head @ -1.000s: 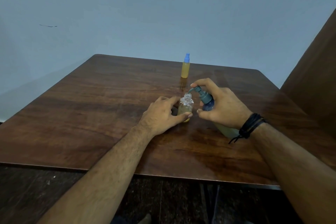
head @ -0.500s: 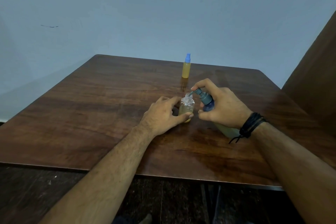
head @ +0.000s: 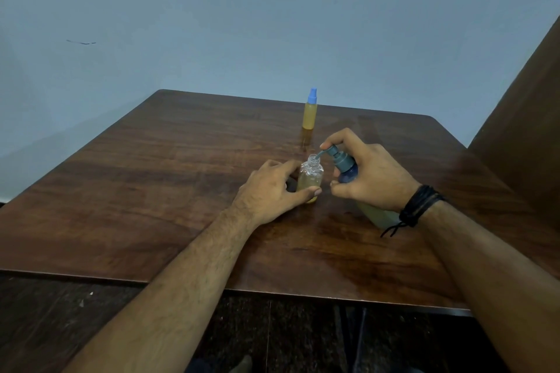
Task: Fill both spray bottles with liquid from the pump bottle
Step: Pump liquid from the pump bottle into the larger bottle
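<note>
Left hand (head: 272, 188) grips open bottle (head: 309, 180) upright on table (head: 151, 191), thumb across near side, fingers round far side. Bottle uncapped, part-filled with yellowish liquid. Right hand (head: 368, 175) holds pump bottle (head: 345, 165) tilted left, index finger on pump head, thumb under collar. Nozzle tip sits at open bottle's mouth. Pump bottle's pale body shows below right wrist, near black wristband (head: 419, 204). Capped bottle (head: 310, 110), blue top, yellow liquid, stands upright at far side of table, well apart from hands.
</note>
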